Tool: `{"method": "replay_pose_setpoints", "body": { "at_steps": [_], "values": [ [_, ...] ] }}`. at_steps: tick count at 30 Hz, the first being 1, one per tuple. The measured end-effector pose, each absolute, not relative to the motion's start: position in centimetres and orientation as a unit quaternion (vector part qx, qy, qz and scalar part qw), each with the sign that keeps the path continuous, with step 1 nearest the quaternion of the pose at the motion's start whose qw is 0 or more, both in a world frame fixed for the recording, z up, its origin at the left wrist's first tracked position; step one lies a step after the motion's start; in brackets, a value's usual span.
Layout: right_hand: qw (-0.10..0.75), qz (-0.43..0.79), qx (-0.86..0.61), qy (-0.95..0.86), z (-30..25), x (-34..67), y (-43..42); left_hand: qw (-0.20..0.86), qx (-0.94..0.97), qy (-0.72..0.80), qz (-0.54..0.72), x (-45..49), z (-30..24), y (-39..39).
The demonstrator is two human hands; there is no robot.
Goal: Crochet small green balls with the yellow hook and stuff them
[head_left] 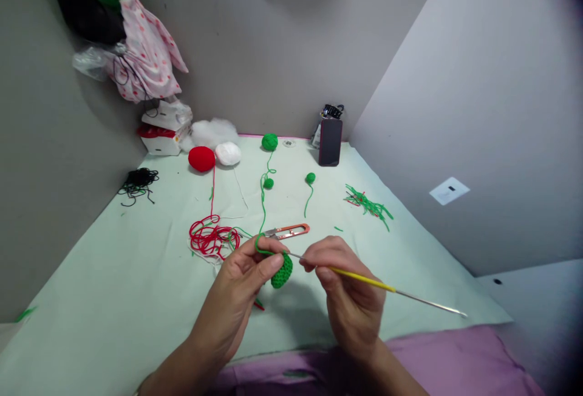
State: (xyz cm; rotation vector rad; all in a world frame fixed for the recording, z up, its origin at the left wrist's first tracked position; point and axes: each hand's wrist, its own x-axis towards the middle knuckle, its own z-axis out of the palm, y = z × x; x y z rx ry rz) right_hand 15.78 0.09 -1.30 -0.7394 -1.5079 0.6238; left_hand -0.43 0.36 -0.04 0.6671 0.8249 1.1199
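- Hands first: I see both low in the middle of the view, above the near edge of the bench point(136, 274), which is covered in pale green cloth.
- I note the left hand point(241, 290) is closed, thumb and fingers pinching the green crochet piece point(282, 271). That piece is a small rounded form held just above the bench, between the two hands.
- I note the right hand point(344, 286) is closed in a pencil grip on the crochet hook point(364, 279). Its yellow handle passes through the fingers, its metal tail points right, and its tip meets the top of the crochet piece.
- I trace a green yarn strand point(263, 214) looping over the left fingers and running away across the bench to a green yarn ball point(269, 141) near the back wall.
- I find orange-handled thread snips point(288, 232) lying flat just beyond the hands, with a red yarn tangle point(210, 239) to their left.
- I record a red ball point(201, 158) and a white ball point(228, 153) side by side, touching, at the back left.
- I record a dark phone point(330, 141) propped upright at the back, and green yarn scraps point(370, 204) well apart to the right.
- I see a black thread tangle point(139, 180) by the left wall.
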Motion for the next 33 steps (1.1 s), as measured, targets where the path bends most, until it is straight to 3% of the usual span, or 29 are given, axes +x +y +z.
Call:
{"method": "replay_pose_setpoints", "body": {
  "at_steps": [7, 15, 22, 26, 31, 33],
  "values": [
    [0.639, 0.451, -0.303, -0.544, -1.6, 15.5, 0.4, 0.715, 0.314, 0.38, 0.496, -0.6, -0.3, 0.2],
    [0.644, 0.379, -0.356, -0.562, -1.4, 15.3, 0.1, 0.72, 0.327, 0.361, 0.495, -0.3, -0.4, 0.3],
    [0.622, 0.431, -0.318, -0.571, -1.7, 16.2, 0.6, 0.716, 0.352, 0.363, 0.482, -0.5, -0.7, 0.0],
    [0.585, 0.363, -0.337, -0.642, -1.1, 16.4, 0.0, 0.698, 0.371, 0.374, 0.485, -0.6, -0.8, 0.0],
    [0.512, 0.081, -0.37, -0.771, -2.2, 16.1, -1.0, 0.716, 0.348, 0.373, 0.477, -0.7, -0.3, 0.1],
    [0.516, 0.03, -0.356, -0.779, -2.9, 15.8, -1.2, 0.745, 0.31, 0.352, 0.475, -0.6, -0.1, 0.1]
  ]
}}
